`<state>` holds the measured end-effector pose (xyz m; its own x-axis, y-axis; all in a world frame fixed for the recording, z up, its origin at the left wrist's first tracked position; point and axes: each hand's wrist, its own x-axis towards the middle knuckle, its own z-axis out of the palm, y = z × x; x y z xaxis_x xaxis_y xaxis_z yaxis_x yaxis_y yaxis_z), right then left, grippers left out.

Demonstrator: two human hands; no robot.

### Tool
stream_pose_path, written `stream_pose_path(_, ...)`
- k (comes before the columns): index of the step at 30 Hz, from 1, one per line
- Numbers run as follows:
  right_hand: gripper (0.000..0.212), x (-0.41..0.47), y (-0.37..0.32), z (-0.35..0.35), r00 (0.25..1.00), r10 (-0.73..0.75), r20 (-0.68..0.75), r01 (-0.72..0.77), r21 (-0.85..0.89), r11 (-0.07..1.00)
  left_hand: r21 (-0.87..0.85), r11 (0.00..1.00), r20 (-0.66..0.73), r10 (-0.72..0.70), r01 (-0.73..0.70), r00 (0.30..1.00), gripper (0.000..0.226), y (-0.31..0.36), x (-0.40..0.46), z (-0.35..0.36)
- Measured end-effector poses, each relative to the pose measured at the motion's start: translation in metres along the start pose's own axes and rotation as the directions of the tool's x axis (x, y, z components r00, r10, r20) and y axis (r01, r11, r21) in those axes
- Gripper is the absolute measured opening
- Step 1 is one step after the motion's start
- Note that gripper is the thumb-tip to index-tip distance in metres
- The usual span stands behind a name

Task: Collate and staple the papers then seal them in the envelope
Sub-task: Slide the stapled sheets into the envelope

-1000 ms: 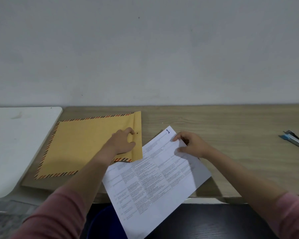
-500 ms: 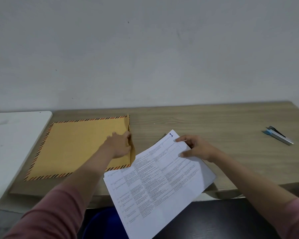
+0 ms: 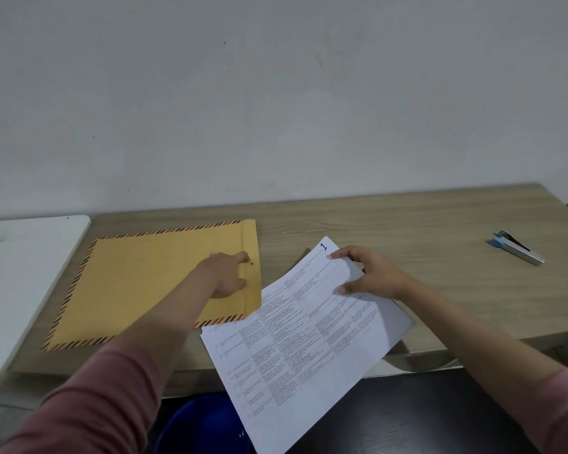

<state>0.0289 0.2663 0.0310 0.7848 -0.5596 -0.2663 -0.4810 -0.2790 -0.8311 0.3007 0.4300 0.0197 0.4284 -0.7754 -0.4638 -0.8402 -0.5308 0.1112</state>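
I am pressing my left hand (image 3: pixel 226 275), fingers flat, on the envelope (image 3: pixel 151 283) by the table's (image 3: pixel 391 231) left end, and my right hand (image 3: pixel 371 273) is pinching the papers (image 3: pixel 302 342) overhanging the front edge. The stapler (image 3: pixel 515 251) lies untouched far right; whether they are stapled, I cannot tell. Inserting and sealing remain.

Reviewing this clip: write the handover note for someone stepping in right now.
Left hand rests on the envelope near its open flap end. Right hand grips the top corner of the papers, which overhang the desk edge. Stapler lies untouched far right. Papers look gathered; a staple isn't visible. Left: staple if needed, slide papers in, seal.
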Motion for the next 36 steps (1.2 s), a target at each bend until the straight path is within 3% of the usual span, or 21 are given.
stream_pose_path(9, 0.063, -0.012, 0.008, -0.021, 0.998, 0.043, -0.045, -0.038, 0.093, 0.995, -0.099, 0.995, -0.112, -0.023, 0.011, 0.993, 0.049, 0.006, 0.005, 0.005)
stream_pose_path(17, 0.063, -0.019, 0.01, -0.027, 0.997, 0.033, -0.074, -0.026, 0.1, 0.995, 0.017, 0.998, -0.197, -0.048, 0.053, 0.979, 0.044, 0.012, 0.006, 0.012)
stream_pose_path(21, 0.064, -0.02, 0.013, -0.028, 0.997, 0.028, -0.074, -0.02, 0.106, 0.994, -0.005, 1.0, -0.265, -0.023, 0.022, 0.964, 0.03, 0.01, 0.002, 0.017)
stream_pose_path(26, 0.064, -0.021, 0.018, -0.029, 0.996, 0.029, -0.086, -0.021, 0.084, 0.996, -0.067, 0.998, -0.349, -0.026, 0.003, 0.937, 0.033, 0.008, 0.002, 0.028)
stream_pose_path(36, 0.051, -0.012, 0.02, -0.041, 0.998, 0.039, -0.054, -0.035, 0.086, 0.996, 0.032, 0.995, -0.248, -0.081, 0.091, 0.965, 0.041, 0.013, 0.003, 0.019)
